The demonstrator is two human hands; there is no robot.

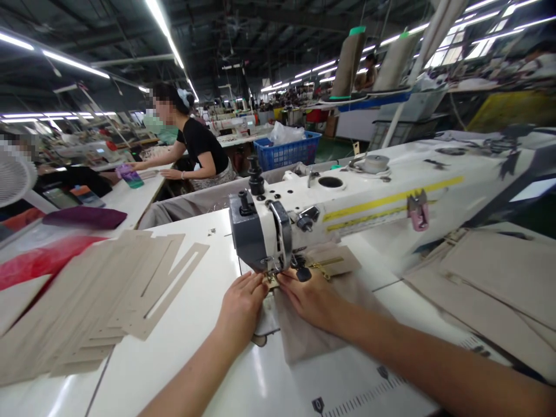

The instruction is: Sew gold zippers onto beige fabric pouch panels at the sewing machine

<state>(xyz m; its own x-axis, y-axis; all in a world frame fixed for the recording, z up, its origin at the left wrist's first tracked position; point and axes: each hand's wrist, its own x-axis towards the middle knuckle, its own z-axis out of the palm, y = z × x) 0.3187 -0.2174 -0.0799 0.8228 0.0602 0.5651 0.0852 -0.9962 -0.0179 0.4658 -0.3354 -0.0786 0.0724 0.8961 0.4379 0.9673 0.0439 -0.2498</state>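
A white sewing machine (299, 211) stands in front of me, its needle area low over the table. My left hand (243, 304) lies flat just left of the presser foot, fingers stretched toward the needle and close together. On the right, my right hand (313, 298) rests on a beige fabric piece (306, 341), its fingertips beside the foot and partly hidden by the machine. A gold zipper (328, 263) shows on the fabric behind that hand. Both hands press down rather than wrap round anything.
Cut beige panels (91, 295) lie fanned out on the left, some with slots. More beige pieces (490, 278) are stacked at right. Pink-handled thread snips (418, 211) hang on the machine arm. Behind are a blue basket (286, 150), thread cones (347, 63) and a co-worker (195, 139).
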